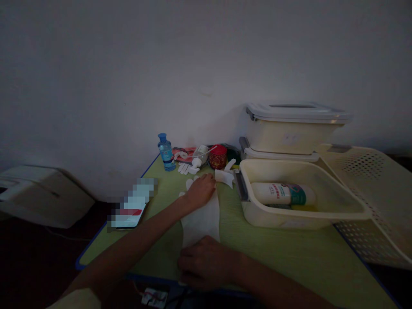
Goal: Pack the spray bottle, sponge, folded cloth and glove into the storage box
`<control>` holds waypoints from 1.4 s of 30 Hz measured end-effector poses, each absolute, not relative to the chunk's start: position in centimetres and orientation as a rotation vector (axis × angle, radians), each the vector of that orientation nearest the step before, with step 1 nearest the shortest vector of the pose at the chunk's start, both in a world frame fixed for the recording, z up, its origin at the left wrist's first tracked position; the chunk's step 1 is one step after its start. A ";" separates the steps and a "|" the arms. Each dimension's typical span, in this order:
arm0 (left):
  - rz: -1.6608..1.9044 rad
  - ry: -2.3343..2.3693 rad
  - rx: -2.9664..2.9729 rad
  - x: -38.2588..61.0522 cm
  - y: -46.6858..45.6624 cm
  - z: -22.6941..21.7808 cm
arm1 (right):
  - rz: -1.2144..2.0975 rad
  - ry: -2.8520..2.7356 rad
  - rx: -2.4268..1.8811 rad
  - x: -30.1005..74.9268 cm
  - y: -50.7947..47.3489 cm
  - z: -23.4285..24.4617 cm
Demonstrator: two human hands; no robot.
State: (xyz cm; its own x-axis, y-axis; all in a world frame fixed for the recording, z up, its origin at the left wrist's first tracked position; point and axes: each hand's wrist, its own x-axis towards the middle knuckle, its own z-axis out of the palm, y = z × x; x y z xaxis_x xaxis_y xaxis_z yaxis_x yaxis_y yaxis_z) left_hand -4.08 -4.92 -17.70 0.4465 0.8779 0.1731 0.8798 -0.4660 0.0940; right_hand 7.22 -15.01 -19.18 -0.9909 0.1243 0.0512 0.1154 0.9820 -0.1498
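Note:
A white glove (202,221) lies lengthwise on the green table top, its fingers pointing away from me and its cuff towards me. My left hand (200,189) reaches over its finger end, with its own fingers bent together and closed on the fabric. At the near edge, my right hand (207,262) has curled fingers gripping the cuff. Both hands cover parts of the glove, and the fingertips of the right one are hidden.
A phone (133,206) lies left. Behind stand a blue bottle (166,152), a clear pump bottle (200,156) and a red container (218,157). To the right are an open bin (289,221) holding a white bottle (273,193), lidded boxes (289,135) and a perforated basket (370,189).

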 end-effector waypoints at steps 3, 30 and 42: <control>-0.354 -1.562 -2.690 -4.2 -7.6 -18.1 | 0.214 -3.058 -0.174 7.2 -15.0 -19.3; -0.186 -1.572 -2.872 -5.7 -10.1 -20.8 | 0.233 -3.085 -0.178 7.1 -15.1 -19.1; -1.037 -2.346 -2.445 -13.4 -8.6 -20.7 | 0.236 -3.121 -0.209 7.1 -15.2 -18.3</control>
